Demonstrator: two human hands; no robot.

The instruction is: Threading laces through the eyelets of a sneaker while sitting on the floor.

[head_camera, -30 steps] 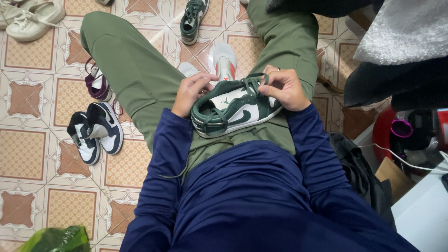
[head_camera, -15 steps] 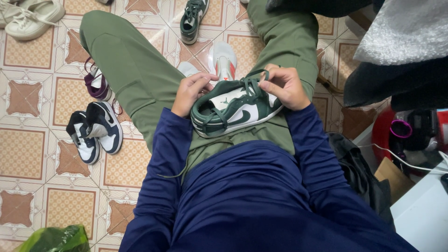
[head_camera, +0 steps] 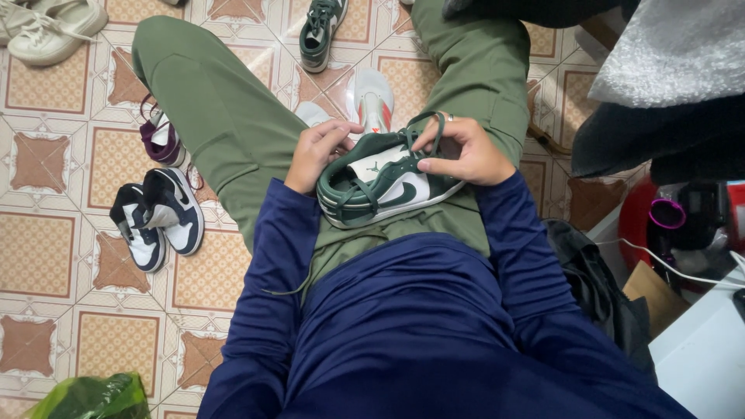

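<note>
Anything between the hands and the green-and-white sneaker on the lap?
Nothing visible. The left hand rests on the green-and-white sneaker at its heel side, and the right hand pinches the green lace at the tongue. Both are in direct contact with it.

Patterned tile floor (head_camera: 46, 256): scattered sneakers (head_camera: 159, 217), green bag (head_camera: 93, 397).

Toe end of green-and-white leather sneaker (head_camera: 384, 186) hidden under right hand (head_camera: 464, 151). Far side of heel collar hidden behind left hand (head_camera: 318, 151). Dark green lace (head_camera: 428, 128) end lost among right hand's fingers. Cream sneakers (head_camera: 48, 27) cut by top-left edge. Green plastic bag (head_camera: 93, 397) cut by bottom edge. Maroon shoe (head_camera: 161, 140) partly tucked under olive-green trouser leg (head_camera: 217, 109). Red round object (head_camera: 638, 221) mostly covered by dark clutter, kind unclear.
</note>
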